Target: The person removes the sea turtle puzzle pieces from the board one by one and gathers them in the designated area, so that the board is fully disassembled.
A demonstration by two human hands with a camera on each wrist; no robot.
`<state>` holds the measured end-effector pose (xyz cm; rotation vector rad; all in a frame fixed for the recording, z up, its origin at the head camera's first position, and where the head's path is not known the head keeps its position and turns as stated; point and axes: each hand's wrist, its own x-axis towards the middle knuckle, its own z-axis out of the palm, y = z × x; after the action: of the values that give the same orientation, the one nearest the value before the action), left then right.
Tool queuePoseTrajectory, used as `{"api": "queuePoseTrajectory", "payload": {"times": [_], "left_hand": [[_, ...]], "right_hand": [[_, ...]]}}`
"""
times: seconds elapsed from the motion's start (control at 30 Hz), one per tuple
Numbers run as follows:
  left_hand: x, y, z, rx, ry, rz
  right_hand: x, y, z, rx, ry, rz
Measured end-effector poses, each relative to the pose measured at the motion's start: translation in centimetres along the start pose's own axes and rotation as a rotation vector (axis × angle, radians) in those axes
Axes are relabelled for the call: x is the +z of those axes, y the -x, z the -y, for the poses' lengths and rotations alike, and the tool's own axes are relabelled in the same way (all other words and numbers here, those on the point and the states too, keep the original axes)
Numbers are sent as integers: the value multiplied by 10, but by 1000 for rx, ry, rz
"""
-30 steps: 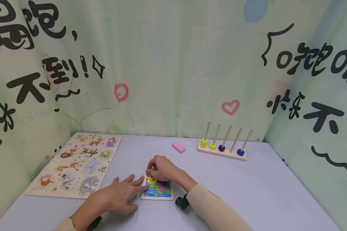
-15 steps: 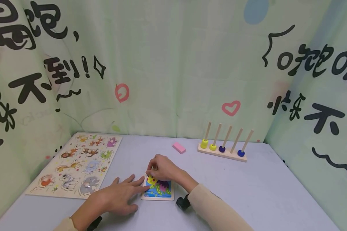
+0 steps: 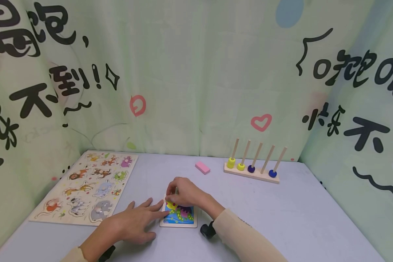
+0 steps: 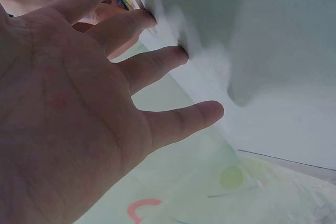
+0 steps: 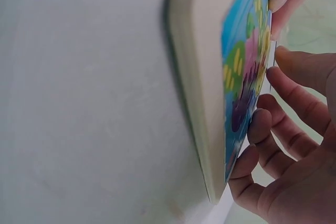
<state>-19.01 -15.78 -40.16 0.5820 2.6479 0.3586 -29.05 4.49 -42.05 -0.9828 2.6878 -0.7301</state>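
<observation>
A small wooden-framed jigsaw puzzle [image 3: 180, 220], with a bright yellow, purple and blue picture, lies flat on the table in front of me. My left hand [image 3: 134, 222] is spread on its left side, one straight finger resting on the picture and another by the frame's edge. In the left wrist view, the left palm [image 4: 79, 93] and spread fingers show with nothing held. My right hand [image 3: 185, 192] reaches over the puzzle's far left corner with curled fingers, thumb and index finger pinching there. From the right wrist, these fingertips meet the puzzle's surface [image 5: 244, 72]; what lies between them is hidden.
A large animal peg puzzle board [image 3: 95, 194] lies at the left. A pink block [image 3: 202, 167] sits behind the hands. To the back right stands a wooden peg rack [image 3: 251, 175] with yellow and blue beads. Printed curtains [image 3: 196, 72] enclose the table's [image 3: 298, 218] far side.
My right hand's fingertips have shifted very slightly at the puzzle's corner. My left hand and the puzzle stay where they were.
</observation>
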Motion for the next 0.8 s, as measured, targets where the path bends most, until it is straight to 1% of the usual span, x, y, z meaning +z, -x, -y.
{"api": "queuePoseTrajectory", "payload": {"times": [0.57,0.8], "left_hand": [[2,2,2,6,4,-9],[1,1,1,-5,0,-2]], "right_hand": [[1,-1,1,11,9,-7],[-1,1,0,10,1,0]]}}
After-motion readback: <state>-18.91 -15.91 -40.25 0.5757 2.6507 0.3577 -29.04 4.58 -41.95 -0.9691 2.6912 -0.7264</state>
